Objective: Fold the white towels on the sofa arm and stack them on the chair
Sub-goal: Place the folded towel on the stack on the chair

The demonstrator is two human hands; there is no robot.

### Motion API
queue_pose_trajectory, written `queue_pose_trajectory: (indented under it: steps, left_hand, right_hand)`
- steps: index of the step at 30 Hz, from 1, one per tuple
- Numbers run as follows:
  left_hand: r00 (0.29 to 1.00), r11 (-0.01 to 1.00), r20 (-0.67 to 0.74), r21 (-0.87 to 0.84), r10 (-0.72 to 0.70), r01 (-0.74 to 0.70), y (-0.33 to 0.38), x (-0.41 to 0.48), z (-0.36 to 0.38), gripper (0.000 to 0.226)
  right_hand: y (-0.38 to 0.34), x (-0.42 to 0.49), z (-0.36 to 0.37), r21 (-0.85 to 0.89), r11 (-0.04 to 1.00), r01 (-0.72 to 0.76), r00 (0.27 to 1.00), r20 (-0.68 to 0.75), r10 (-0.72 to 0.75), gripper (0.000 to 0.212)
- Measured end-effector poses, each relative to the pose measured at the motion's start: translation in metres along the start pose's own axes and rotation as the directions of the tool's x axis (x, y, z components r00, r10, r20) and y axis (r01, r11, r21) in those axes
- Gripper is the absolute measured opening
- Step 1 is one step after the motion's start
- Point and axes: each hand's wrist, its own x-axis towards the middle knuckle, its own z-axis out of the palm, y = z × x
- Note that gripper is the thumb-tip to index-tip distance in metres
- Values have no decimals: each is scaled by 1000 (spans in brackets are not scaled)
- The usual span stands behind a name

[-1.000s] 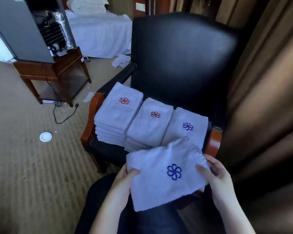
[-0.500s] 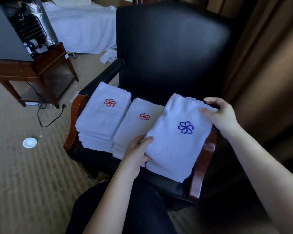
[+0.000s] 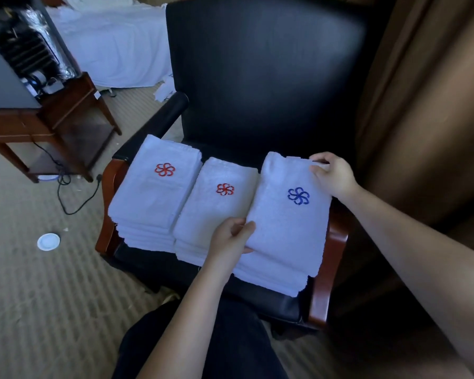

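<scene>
Three stacks of folded white towels sit side by side on the black chair (image 3: 263, 86) seat. The left stack (image 3: 153, 192) and the middle stack (image 3: 216, 203) each show a red flower mark on top. On the right stack lies a folded towel with a blue flower mark (image 3: 288, 220). My left hand (image 3: 230, 239) pinches this towel's near left edge. My right hand (image 3: 333, 175) grips its far right corner. The sofa arm is out of view.
The chair has brown wooden arm fronts (image 3: 323, 283). A wooden side table (image 3: 66, 116) stands at the left, with a black cable (image 3: 74, 198) and a white round lid (image 3: 48, 242) on the carpet. A white-covered bed (image 3: 115, 50) lies behind. Brown curtains (image 3: 427, 105) hang at the right.
Both hands carried the blue-marked towel from my lap up onto the right stack on the chair. It now lies flat there, with both hands still on its edges.
</scene>
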Motion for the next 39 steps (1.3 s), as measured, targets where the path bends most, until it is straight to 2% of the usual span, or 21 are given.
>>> queue_pose_trajectory:
  steps: [4, 8, 9, 10, 11, 12, 13, 14, 15, 16, 18, 20, 22, 25, 29, 39]
  left_hand:
    - [999, 999, -29, 34, 41, -40, -4, -1, -4, 17]
    - [997, 987, 8, 140, -83, 81, -14, -4, -6, 10]
    - [998, 977, -11, 206, -58, 59, -16, -4, -6, 10]
    - [998, 943, -43, 332, 42, -26, -18, -3, -7, 12]
    - [973, 846, -69, 509, 220, -156, -19, 0, -8, 18]
    - [902, 690, -57, 665, 428, -286, -18, 3, -8, 27]
    - [796, 527, 3, 748, 606, -404, -14, 6, -5, 34]
    - [702, 411, 74, 765, 708, -496, -7, 9, 2, 38]
    - [650, 341, 144, 755, 746, -559, 0, 14, 13, 42]
    - [632, 292, 216, 745, 745, -599, 4, 20, 25, 46]
    - [672, 212, 355, 765, 650, -609, 2, 31, 47, 58]
    - [745, 150, 412, 817, 525, -557, -18, 42, 61, 70]
    - [757, 138, 387, 839, 526, -526, -41, 51, 63, 69]
    - [734, 145, 345, 846, 584, -513, -55, 62, 64, 64]
    - [745, 173, 287, 864, 602, -472, -58, 70, 69, 64]
    - [762, 155, 301, 873, 574, -462, -62, 76, 71, 67]
  right_hand:
    - [-12, 1, 2, 4, 998, 55, 998, -13, -55, 20]
    - [3, -4, 11, -113, 991, 67, 997, 41, -63, 22]
    - [7, -6, 12, -147, 988, 55, 997, 58, -47, 23]
    - [9, -7, 13, -202, 978, 54, 998, 54, -44, 26]
    - [9, -9, 13, -288, 954, 80, 997, 20, -78, 31]
    - [7, -11, 13, -390, 911, 132, 987, -31, -157, 34]
    - [3, -14, 15, -475, 854, 211, 958, -73, -278, 37]
    - [-3, -16, 19, -522, 796, 305, 910, -86, -405, 38]
    - [-8, -17, 25, -538, 749, 387, 867, -64, -494, 37]
    - [-12, -19, 32, -530, 728, 434, 856, -10, -518, 36]
    - [-15, -23, 47, -507, 774, 380, 921, 134, -365, 38]
    - [-8, -23, 57, -550, 795, 256, 964, 200, -173, 46]
    - [1, -22, 63, -576, 787, 220, 968, 226, -106, 50]
    - [10, -15, 74, -555, 803, 219, 966, 241, -97, 51]
    - [18, -5, 84, -516, 828, 218, 964, 248, -99, 53]
    - [26, -1, 89, -548, 816, 184, 970, 233, -63, 53]
